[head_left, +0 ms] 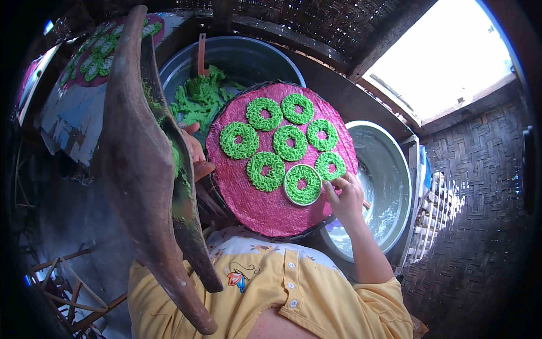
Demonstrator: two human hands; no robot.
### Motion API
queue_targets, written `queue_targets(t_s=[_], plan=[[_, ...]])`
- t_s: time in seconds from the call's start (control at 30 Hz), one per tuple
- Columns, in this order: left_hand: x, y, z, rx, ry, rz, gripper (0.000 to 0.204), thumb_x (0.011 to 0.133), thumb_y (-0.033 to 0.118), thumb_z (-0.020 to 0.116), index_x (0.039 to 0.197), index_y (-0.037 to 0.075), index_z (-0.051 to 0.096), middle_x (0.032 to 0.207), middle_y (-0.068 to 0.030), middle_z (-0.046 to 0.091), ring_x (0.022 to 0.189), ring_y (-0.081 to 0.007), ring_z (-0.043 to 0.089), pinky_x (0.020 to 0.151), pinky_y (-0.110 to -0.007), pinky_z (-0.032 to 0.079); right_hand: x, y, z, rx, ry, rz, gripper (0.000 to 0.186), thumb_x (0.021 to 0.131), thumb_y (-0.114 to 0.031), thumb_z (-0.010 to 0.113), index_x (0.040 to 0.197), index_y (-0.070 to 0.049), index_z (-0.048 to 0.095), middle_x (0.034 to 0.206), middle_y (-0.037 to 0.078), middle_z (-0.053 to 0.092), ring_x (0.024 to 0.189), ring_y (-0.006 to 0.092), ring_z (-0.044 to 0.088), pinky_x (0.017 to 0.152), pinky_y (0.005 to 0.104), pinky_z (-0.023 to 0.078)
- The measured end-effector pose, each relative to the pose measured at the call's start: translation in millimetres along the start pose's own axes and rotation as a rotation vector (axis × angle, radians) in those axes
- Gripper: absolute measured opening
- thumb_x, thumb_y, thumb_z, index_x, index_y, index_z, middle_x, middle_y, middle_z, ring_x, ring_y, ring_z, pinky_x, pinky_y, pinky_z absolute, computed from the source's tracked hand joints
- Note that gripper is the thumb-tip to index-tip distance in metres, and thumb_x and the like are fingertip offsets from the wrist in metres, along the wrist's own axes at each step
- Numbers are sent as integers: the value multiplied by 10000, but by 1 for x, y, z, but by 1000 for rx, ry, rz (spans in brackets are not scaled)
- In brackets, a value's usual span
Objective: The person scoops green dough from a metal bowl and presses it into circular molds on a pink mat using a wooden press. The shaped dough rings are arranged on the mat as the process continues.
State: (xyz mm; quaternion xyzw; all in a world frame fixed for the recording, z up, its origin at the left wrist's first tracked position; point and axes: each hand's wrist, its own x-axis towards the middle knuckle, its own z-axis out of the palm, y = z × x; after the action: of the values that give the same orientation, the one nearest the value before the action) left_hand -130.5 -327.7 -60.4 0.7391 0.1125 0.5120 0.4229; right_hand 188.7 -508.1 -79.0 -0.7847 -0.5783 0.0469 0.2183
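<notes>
A round pink tray (243, 209) carries several green lacy rings (264, 104). The fingers of my right hand (345, 200) are closed on the edge of a thin metal hoop (286, 183) around the ring at the lower right. My left hand (199, 152) is bent at the tray's left rim, partly hidden by a long, curved wooden piece (135, 169) with green residue; what its fingers grip is unclear. Behind the tray, a large basin (276, 59) holds green paste (195, 99) and an orange-handled tool (201, 53).
A pale basin (395, 186) with wet residue stands at the right, beside a slatted rack (429, 220). At the upper left, another pink round with green pieces (93, 56) lies on a worn board (65, 118). Woven walls (468, 203) and a bright opening (435, 51) surround the space.
</notes>
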Motion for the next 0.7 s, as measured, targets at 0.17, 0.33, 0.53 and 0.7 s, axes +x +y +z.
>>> queue_targets(t_s=[0.17, 0.33, 0.53, 0.7], plan=[[-2, 5, -1, 5, 4, -4, 344, 698, 171, 724, 952, 105, 503, 818, -40, 558, 800, -192, 573, 995, -440, 358, 1, -3, 9, -37, 42, -86, 142, 727, -165, 687, 677, -37, 654, 697, 69, 524, 723, 251, 506, 673, 372, 417], [-7, 9, -4, 6, 16, -5, 358, 688, 187, 728, 966, 105, 516, 832, -44, 571, 818, -199, 580, 986, -442, 368, -2, -17, 0, -80, 117, -193, 99, 696, -124, 693, 651, -53, 641, 696, 62, 530, 713, 241, 510, 661, 369, 421], [-12, 11, -7, 12, 26, -6, 379, 677, 207, 731, 983, 105, 533, 849, -50, 586, 840, -206, 589, 976, -443, 380, -24, -53, 0, 30, 1, -295, 97, 663, -102, 686, 611, -65, 614, 673, 52, 516, 691, 230, 509, 649, 355, 425], [-11, 11, -5, 20, 30, -14, 397, 668, 223, 734, 998, 104, 546, 864, -55, 598, 858, -212, 597, 968, -445, 390, -33, -58, 14, 37, -111, -306, 83, 647, -115, 673, 608, -68, 616, 671, 49, 516, 699, 240, 516, 687, 357, 442]])
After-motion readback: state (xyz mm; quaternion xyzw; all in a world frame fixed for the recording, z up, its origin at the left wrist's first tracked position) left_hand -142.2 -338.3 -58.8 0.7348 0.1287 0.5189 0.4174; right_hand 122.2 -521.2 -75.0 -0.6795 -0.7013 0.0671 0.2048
